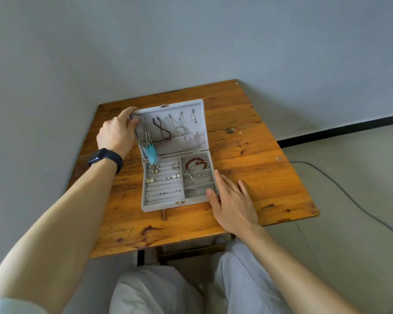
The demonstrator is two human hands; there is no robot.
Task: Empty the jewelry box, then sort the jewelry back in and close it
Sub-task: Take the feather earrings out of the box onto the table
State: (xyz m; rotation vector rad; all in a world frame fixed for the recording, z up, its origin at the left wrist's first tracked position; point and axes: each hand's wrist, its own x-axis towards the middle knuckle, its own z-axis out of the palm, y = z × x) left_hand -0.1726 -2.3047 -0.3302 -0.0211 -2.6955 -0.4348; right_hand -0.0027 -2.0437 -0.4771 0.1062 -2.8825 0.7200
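I see one grey velvet rectangular jewelry box (163, 206) open on the orange wooden table (259, 173), its long axis left to right and its clasp toward me. My left hand (117, 132) has its grip around the raised lid's (191, 143) top-left corner. My right hand (233, 202), grip released, lies flat on the right rim.

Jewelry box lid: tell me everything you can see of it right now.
The lid is open, tilted back from the rear edge of the base. It looks like pale grey velvet inside and out. A small metal clasp plate sits mid top edge. Inside, hooks near the top hold several necklaces above a pocket along the bottom; a blue pendant hangs past the lower edge. The left hand grips its upper left corner.
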